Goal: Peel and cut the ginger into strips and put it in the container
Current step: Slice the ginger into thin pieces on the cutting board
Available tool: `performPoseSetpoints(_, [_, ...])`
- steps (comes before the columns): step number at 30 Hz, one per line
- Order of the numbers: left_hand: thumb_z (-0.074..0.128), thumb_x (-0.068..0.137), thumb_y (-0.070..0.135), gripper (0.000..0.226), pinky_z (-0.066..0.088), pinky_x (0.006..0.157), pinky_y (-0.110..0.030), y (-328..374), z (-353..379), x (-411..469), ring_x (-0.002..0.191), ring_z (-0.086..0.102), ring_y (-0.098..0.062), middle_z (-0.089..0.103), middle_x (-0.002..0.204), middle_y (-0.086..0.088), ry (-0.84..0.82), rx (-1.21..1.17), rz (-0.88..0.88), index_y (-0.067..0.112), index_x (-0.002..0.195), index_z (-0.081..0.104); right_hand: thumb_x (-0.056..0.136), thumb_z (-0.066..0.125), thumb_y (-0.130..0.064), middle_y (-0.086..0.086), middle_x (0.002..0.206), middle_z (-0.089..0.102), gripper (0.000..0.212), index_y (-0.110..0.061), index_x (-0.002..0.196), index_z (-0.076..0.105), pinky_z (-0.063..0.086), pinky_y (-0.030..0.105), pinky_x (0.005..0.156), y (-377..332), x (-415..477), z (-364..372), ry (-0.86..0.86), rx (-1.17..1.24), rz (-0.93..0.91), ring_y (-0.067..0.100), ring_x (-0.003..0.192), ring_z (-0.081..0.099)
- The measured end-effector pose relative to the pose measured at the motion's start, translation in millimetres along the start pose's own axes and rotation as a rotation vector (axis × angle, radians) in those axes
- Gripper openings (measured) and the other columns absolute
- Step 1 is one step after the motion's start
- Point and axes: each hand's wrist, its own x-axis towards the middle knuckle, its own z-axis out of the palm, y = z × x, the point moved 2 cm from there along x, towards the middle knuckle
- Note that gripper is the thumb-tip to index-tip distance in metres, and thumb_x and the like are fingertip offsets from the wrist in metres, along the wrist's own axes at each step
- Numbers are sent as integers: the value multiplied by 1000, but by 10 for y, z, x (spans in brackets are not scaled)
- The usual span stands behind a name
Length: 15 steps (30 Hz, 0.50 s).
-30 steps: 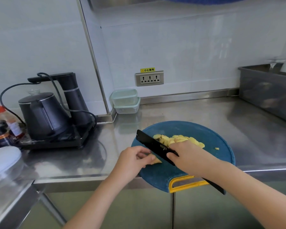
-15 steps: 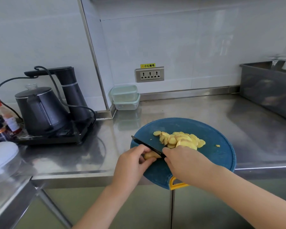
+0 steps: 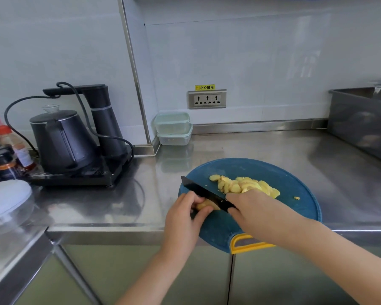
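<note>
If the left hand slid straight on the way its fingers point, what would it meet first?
Probably the black knife blade, just past the ginger piece that the left hand already pins on the round blue cutting board; depth is uncertain.

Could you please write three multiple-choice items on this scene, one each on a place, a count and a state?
1. Where do the ginger slices lie?
A. in the grey bin
B. on the blue cutting board
C. beside the kettle

2. How many lidded plastic containers are stacked in the corner?
A. two
B. four
C. none

3. What is the right hand doing?
A. resting open
B. gripping the black knife
C. lifting a lid

Answers: 1 B, the slices sit piled on the board. 2 A, one container rests on another. 3 B, its fingers close around the handle while the left hand steadies the ginger piece.
</note>
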Motion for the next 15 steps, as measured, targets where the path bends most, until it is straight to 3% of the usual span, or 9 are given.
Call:
performPoseSetpoints(4, [71,82,29,18,43,68,-13,-6,-5,-12,83,55,-4,61,83,9,-5,29,1,23,80,55,102,34,-32,-1,84,49,21,-19,100,51,36,29,60,3,10,-130,52,0,33,14,72,44])
performPoseSetpoints(8, [71,81,31,18,43,69,-12,-29,6,-23,86,54,-2,62,87,9,5,41,-11,19,84,57,101,38,-30,1,83,55,16,-20,92,47,44,29,59,15,41,-213,49,62,61,14,65,49])
performPoseSetpoints(11, [72,81,30,18,42,70,-9,-20,-3,-17,87,54,0,63,86,10,4,37,-11,20,83,57,101,39,-32,3,88,57,18,-19,95,50,46,32,64,25,44,-198,42,67,56,17,72,52])
performPoseSetpoints(15, [73,81,26,18,42,68,-9,-17,-10,-8,84,54,-2,62,83,10,2,23,-11,17,81,56,102,36,-35,1,89,51,24,-18,101,53,35,29,64,-14,20,-143,54,-20,10,16,79,47])
